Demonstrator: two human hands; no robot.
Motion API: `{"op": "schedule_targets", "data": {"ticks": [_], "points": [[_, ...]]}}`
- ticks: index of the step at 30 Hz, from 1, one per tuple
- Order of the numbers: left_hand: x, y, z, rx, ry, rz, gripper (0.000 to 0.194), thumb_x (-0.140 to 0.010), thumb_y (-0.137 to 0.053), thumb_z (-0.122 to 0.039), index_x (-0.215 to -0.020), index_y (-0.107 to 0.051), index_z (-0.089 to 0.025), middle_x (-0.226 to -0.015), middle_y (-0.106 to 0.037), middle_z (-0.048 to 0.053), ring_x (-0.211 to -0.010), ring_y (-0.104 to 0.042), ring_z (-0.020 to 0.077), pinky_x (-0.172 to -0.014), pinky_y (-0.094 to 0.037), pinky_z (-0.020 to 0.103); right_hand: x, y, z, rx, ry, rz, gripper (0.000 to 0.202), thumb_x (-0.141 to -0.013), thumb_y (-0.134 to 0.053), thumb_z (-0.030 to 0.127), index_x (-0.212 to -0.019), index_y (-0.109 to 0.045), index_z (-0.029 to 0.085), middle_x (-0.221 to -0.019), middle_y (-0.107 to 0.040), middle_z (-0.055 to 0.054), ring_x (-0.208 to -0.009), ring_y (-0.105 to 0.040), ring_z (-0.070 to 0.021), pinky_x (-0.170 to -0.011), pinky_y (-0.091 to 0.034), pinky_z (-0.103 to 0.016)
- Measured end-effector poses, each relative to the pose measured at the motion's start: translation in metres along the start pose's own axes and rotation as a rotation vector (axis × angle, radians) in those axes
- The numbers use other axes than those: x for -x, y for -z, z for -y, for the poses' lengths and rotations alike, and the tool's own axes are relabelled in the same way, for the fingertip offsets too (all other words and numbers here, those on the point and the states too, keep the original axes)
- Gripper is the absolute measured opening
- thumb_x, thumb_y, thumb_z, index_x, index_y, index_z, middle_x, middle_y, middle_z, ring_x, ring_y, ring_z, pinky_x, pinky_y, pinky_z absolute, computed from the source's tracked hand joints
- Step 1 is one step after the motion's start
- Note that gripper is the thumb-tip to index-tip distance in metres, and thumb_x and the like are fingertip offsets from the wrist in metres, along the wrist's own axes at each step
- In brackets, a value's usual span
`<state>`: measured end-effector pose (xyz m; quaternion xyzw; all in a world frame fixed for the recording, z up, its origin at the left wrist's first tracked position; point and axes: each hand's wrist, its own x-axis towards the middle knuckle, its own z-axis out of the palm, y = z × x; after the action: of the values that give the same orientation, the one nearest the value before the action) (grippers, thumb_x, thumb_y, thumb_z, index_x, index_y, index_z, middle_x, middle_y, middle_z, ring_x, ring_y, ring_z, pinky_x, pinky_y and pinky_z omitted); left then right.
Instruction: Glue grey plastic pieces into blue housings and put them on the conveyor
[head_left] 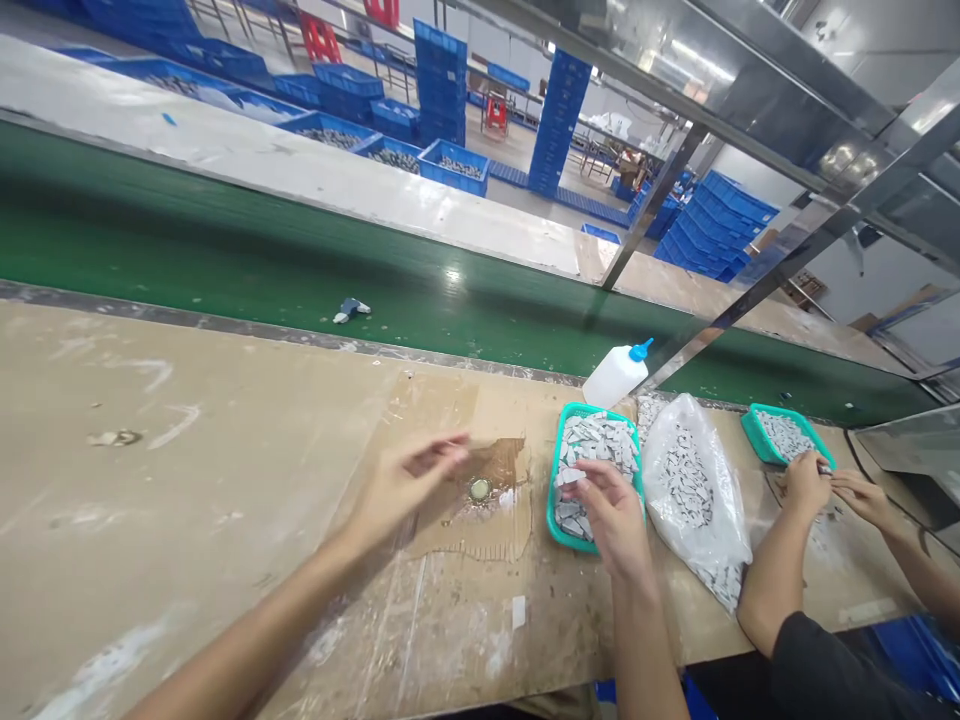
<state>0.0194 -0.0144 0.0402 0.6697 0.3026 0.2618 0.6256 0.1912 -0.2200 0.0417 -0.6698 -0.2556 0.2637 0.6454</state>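
Note:
My right hand (619,515) is above a teal basket (553,500) of flat grey-white pieces, pinching one small grey-white piece (570,477) between thumb and fingertips. To its left, my left hand (401,490) hovers over the table with fingers stretched out and thumb a little apart; I see nothing in it. Just beyond its fingertips, a small round pot (479,489) with pale contents sits on a stained piece of cardboard (480,545). Another small white piece (519,611) lies on the table nearer to me.
A white squeeze bottle (616,376) with a blue cap leans behind the basket. Right of it are a clear bag of pieces (694,475) and a co-worker's hands (829,490) near a second teal basket (757,440). A green conveyor belt (262,240) carries a small dark-and-white part (351,309). Metal posts stand behind.

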Motion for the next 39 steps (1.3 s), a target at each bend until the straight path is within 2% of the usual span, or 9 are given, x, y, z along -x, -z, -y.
{"op": "schedule_targets", "data": {"ticks": [3,5,8,11,15,19,23,32,39], "points": [[0.018,-0.022,-0.002,0.256,0.091,0.274,0.053,-0.068,-0.083,-0.045,-0.111,-0.073,-0.015,-0.091,-0.076,0.009,-0.082,-0.071,0.0196,-0.080,-0.057,0.033,0.002,-0.026,0.005,-0.128,0.014,0.131,0.022,-0.082,-0.074,0.044,-0.093,-0.075,0.025,-0.085,-0.075,-0.003,-0.075,-0.070,-0.0166,-0.074,-0.058,-0.032],[0.022,-0.029,0.001,0.370,0.190,0.352,0.058,-0.065,-0.085,-0.049,-0.109,-0.073,-0.014,-0.087,-0.076,0.009,-0.078,-0.070,0.0182,-0.079,-0.056,0.031,0.001,-0.038,0.010,-0.076,0.060,0.225,0.016,-0.085,-0.072,0.039,-0.092,-0.076,0.026,-0.091,-0.075,-0.003,-0.079,-0.070,-0.0166,-0.075,-0.057,-0.030],[0.020,-0.029,0.005,0.457,0.316,0.336,0.053,-0.060,-0.089,-0.049,-0.095,-0.074,-0.011,-0.078,-0.075,0.008,-0.067,-0.067,0.0131,-0.072,-0.054,0.026,-0.003,-0.047,0.015,0.155,0.200,0.311,0.015,-0.090,-0.066,0.033,-0.098,-0.076,0.027,-0.099,-0.075,-0.005,-0.091,-0.069,-0.0180,-0.079,-0.055,-0.029],[0.016,-0.024,0.008,0.532,0.401,0.327,0.049,-0.058,-0.091,-0.044,-0.090,-0.072,-0.012,-0.072,-0.073,0.004,-0.062,-0.063,0.0101,-0.067,-0.051,0.022,-0.007,-0.051,0.010,0.375,0.348,0.369,0.021,-0.093,-0.062,0.026,-0.109,-0.074,0.028,-0.099,-0.075,-0.004,-0.089,-0.069,-0.0169,-0.079,-0.055,-0.028],[0.014,-0.020,0.008,0.508,0.422,0.343,0.045,-0.062,-0.089,-0.045,-0.086,-0.071,-0.011,-0.072,-0.071,0.004,-0.061,-0.061,0.0091,-0.064,-0.048,0.021,-0.006,-0.056,-0.011,0.485,0.543,0.287,0.025,-0.095,-0.056,0.021,-0.112,-0.074,0.027,-0.097,-0.074,-0.005,-0.088,-0.070,-0.0176,-0.079,-0.057,-0.028],[0.012,-0.018,0.009,0.394,0.364,0.375,0.044,-0.065,-0.083,-0.053,-0.076,-0.069,-0.012,-0.068,-0.069,0.005,-0.061,-0.061,0.0114,-0.063,-0.049,0.024,0.000,-0.057,-0.024,0.521,0.605,0.228,0.029,-0.097,-0.053,0.023,-0.120,-0.071,0.026,-0.100,-0.074,-0.008,-0.089,-0.070,-0.0182,-0.080,-0.058,-0.029],[0.007,-0.013,0.011,0.164,0.176,0.435,0.041,-0.067,-0.082,-0.049,-0.086,-0.072,-0.014,-0.070,-0.069,0.004,-0.062,-0.059,0.0129,-0.061,-0.047,0.024,0.006,-0.057,-0.026,0.550,0.582,0.222,0.031,-0.098,-0.054,0.026,-0.125,-0.068,0.026,-0.104,-0.075,-0.008,-0.090,-0.071,-0.0181,-0.081,-0.058,-0.029],[0.003,-0.008,0.011,-0.154,-0.047,0.365,0.035,-0.080,-0.066,-0.050,-0.081,-0.073,-0.015,-0.072,-0.065,0.004,-0.059,-0.054,0.0138,-0.052,-0.041,0.023,0.009,-0.064,-0.023,0.476,0.500,0.244,0.027,-0.095,-0.057,0.025,-0.117,-0.072,0.027,-0.105,-0.076,-0.004,-0.095,-0.070,-0.0182,-0.088,-0.057,-0.029],[0.004,-0.008,0.008,-0.373,-0.302,0.300,0.031,-0.082,-0.064,-0.047,-0.086,-0.077,-0.019,-0.079,-0.071,0.005,-0.069,-0.061,0.0172,-0.062,-0.046,0.025,0.002,-0.065,-0.025,0.344,0.340,0.193,0.026,-0.086,-0.067,0.030,-0.110,-0.076,0.025,-0.098,-0.077,-0.005,-0.082,-0.073,-0.0187,-0.075,-0.062,-0.029]]}}
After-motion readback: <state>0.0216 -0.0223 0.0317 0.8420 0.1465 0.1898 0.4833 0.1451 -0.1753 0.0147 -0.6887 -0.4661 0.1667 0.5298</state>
